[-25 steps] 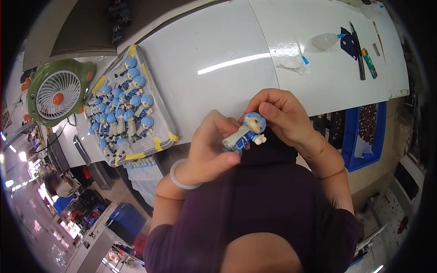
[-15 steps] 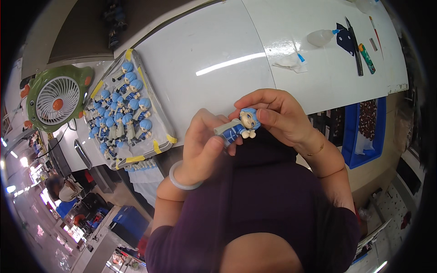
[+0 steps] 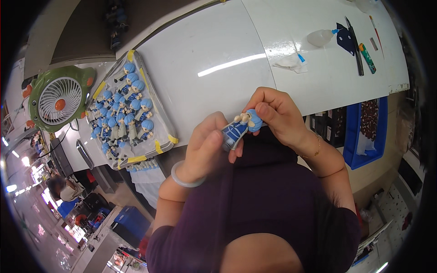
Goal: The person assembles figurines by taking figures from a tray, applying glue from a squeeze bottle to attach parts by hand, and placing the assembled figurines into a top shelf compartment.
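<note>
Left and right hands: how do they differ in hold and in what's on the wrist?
Hold: the left hand grips the figure by its lower body, while the right hand has its fingers at the blue-haired head.

Wrist: the left hand's carries a thick pale bangle; the right hand's, a thin gold-coloured bracelet.

Shared: both are bare and on the same figure.

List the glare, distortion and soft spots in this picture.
Head view: a white streak of glare crosses the table; head view: the table's far edge bows and the corners go black; head view: lights at far left burn out amid a soft, purplish background; head view: the held doll is well lit, its finest details too small to tell.
</note>
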A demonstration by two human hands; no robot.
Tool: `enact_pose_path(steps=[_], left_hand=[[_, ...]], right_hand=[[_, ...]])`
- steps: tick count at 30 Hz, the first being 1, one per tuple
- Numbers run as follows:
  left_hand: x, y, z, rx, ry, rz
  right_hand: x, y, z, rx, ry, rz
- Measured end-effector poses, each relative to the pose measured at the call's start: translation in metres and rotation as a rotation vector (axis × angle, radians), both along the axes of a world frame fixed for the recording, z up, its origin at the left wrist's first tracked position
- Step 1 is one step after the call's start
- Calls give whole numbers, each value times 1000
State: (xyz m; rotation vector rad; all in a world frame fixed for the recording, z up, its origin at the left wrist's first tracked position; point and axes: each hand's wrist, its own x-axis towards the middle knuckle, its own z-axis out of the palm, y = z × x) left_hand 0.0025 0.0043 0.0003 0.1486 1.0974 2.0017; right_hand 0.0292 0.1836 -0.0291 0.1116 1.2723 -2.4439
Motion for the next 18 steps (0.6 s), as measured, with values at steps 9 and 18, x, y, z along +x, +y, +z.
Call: enact_pose_path(steps=[9,18], left_hand=[[0,-1,3,-64,153,98],[6,-9,-3,-247,545,59]], right_hand=[[-2,9,16,449,276,-82],[0,2,20,973,772,-290]])
